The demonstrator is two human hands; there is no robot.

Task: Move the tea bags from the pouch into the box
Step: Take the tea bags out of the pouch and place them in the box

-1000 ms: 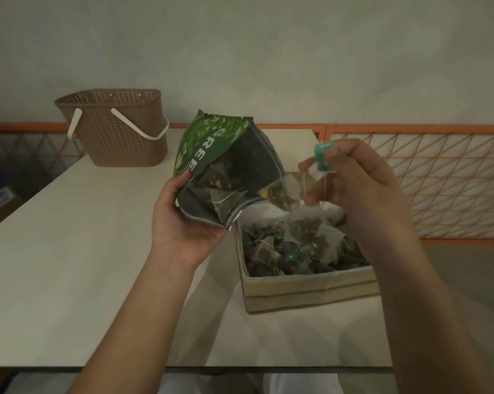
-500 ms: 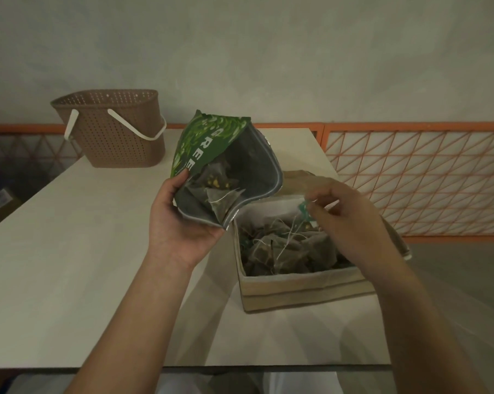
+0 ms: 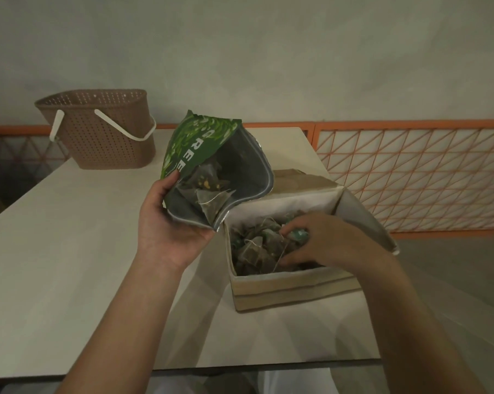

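Observation:
My left hand (image 3: 166,223) holds the green tea pouch (image 3: 206,143) tilted above the table, with its open mouth facing the box. A few pyramid tea bags (image 3: 209,191) show inside the pouch. The open cardboard box (image 3: 291,288) stands to the right of the pouch, and several tea bags (image 3: 254,248) with teal tags lie in it. My right hand (image 3: 319,243) is down inside the box on the pile. Its fingers curl around a tea bag's teal tag (image 3: 298,236).
A brown perforated basket (image 3: 103,129) with white handles stands at the far left of the pale table (image 3: 69,251). An orange mesh railing (image 3: 410,177) runs behind and to the right. The table's near edge lies just below the box.
My right hand held a tea bag by its tag above the box and has lowered it down into the box. The pouch and my left hand have barely moved.

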